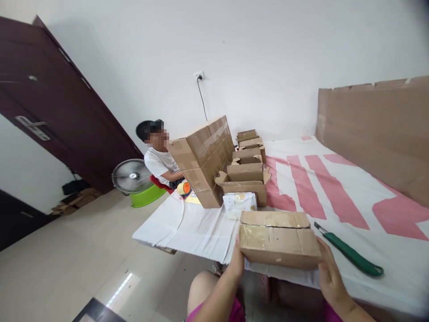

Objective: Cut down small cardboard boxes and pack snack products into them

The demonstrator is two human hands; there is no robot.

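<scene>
A small cardboard box (279, 246) sits at the near edge of the table, its top flaps lying flat with a narrow gap between them. My left hand (237, 260) grips its left end, and my right hand (331, 273) presses against the right end, so the box is held between both. Just right of it lies a green utility knife (351, 255) with its blade end pointing away from me. Behind the box is a white plastic-wrapped packet (239, 205). Beyond that stands an open cardboard box (246, 185), its flaps raised.
Stacked taped cartons (208, 156) rise at the table's left side, with more open boxes behind. A person (161, 161) sits beyond the stack, near a tape roll (183, 188). A fan (132, 175) stands on the floor. A large cardboard panel (375, 120) borders the right.
</scene>
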